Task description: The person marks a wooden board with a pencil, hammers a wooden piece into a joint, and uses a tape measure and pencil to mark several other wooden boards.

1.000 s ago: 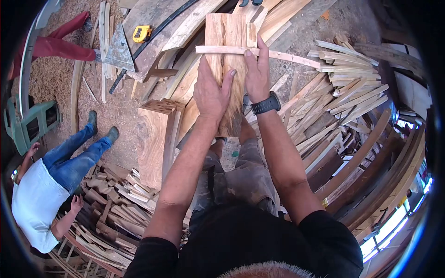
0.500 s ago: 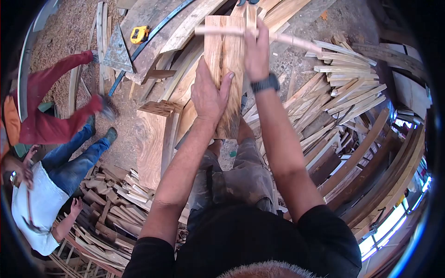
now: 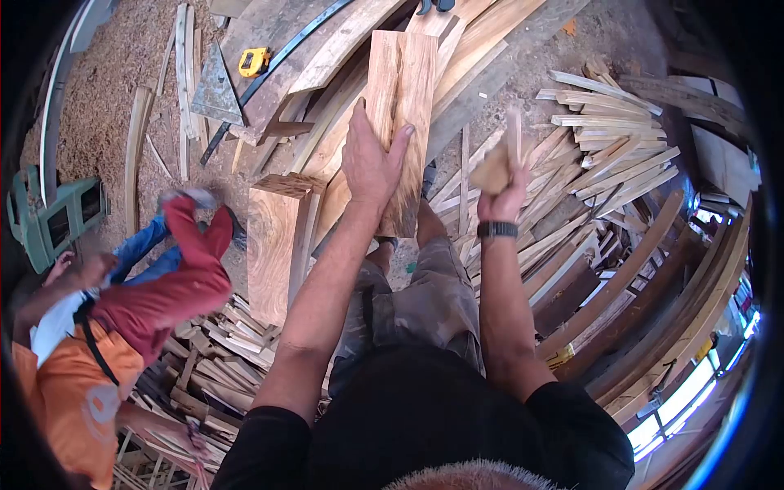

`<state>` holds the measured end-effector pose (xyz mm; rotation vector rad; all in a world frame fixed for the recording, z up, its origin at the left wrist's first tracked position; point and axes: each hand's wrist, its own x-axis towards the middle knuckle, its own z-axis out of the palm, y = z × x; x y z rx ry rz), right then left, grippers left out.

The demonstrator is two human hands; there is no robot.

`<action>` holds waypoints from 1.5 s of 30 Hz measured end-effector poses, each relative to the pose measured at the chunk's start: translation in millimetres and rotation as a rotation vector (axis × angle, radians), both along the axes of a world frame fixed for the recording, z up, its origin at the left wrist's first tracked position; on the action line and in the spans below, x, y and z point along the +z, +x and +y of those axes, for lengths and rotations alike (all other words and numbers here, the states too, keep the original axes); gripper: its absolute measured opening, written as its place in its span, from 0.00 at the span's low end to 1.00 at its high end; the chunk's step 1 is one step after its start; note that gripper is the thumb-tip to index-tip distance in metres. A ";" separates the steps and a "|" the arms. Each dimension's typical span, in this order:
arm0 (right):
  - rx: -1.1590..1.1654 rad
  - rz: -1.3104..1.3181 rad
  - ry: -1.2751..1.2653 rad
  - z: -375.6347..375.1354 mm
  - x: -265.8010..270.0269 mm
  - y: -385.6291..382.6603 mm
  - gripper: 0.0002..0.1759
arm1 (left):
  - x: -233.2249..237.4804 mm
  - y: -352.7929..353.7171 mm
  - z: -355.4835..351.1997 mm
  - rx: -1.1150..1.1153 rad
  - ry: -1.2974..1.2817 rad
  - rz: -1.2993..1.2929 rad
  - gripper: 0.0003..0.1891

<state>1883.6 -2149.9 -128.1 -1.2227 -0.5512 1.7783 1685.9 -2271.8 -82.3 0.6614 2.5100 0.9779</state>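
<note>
A broad wooden board [image 3: 414,90] with a dark crack along its grain stands before me at the centre. My left hand [image 3: 374,167] lies on its lower left face, thumb spread from the fingers. To the right of the board, my right hand [image 3: 505,198], with a dark watch on the wrist, is wrapped round wood. A thin pale strip and a wider tan piece [image 3: 492,170], blurred by motion, show above its fingers. That hand is apart from the board.
A yellow tape measure [image 3: 254,61] and a metal triangle [image 3: 217,91] lie at the upper left. Piled strips [image 3: 608,122] are on the right. A person in an orange top [image 3: 102,400] is close on the left, near a green plastic object [image 3: 57,216].
My right hand has moved right and down, away from the board, with the wood in it. The person in orange and red has moved into the lower left, largely covering the person in white.
</note>
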 end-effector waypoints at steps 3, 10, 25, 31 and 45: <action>0.014 -0.058 -0.194 -40.3 -34.7 62.7 0.38 | -4.0 0.9 -4.1 0.020 0.005 0.048 0.47; 0.079 -0.134 -0.323 -77.4 -37.9 70.0 0.44 | 0.1 14.7 -17.0 0.047 0.036 0.016 0.52; 0.368 -0.304 0.273 -11.0 36.0 -23.3 0.48 | -3.8 27.5 -7.6 -0.012 -0.115 0.135 0.68; 0.493 -0.476 0.564 -0.9 46.2 -39.0 0.47 | -0.8 23.1 -12.9 -0.037 -0.062 0.200 0.63; 0.512 -0.403 0.669 34.1 44.1 -118.0 0.38 | -1.2 -9.5 17.6 0.209 0.396 -0.087 0.34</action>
